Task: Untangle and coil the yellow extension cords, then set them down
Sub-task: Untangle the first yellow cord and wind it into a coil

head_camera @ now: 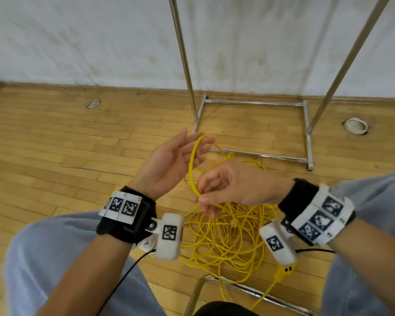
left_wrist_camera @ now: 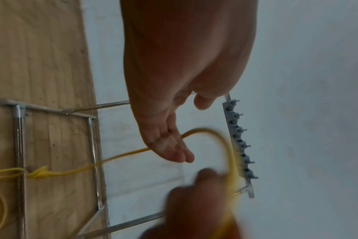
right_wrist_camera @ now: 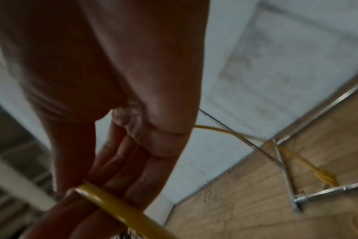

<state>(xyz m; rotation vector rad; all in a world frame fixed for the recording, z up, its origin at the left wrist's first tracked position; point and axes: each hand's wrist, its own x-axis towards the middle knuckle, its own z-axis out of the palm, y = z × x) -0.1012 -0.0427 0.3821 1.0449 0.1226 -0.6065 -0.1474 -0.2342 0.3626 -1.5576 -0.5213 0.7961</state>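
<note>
A thin yellow cord lies as a loose tangle (head_camera: 226, 236) on the wooden floor between my knees, with a yellow plug (head_camera: 283, 272) at its near right edge. One strand rises from the pile as a loop (head_camera: 191, 165). My left hand (head_camera: 169, 160) is held up, palm toward the right, fingers straight, and the loop's top passes over its fingertips (left_wrist_camera: 180, 155). My right hand (head_camera: 226, 183) pinches the same strand lower down between thumb and fingers. The right wrist view shows the cord (right_wrist_camera: 112, 205) crossing those fingers (right_wrist_camera: 129, 169). A knotted bunch of cord (left_wrist_camera: 39, 174) lies farther off on the floor.
A chrome garment rack stands ahead against the white wall, its base frame (head_camera: 307, 133) on the floor just beyond the cord. A chrome chair bar (head_camera: 237, 287) crosses below the pile. Two round floor fittings (head_camera: 93, 103) (head_camera: 355, 126) sit near the wall. My knees flank the tangle.
</note>
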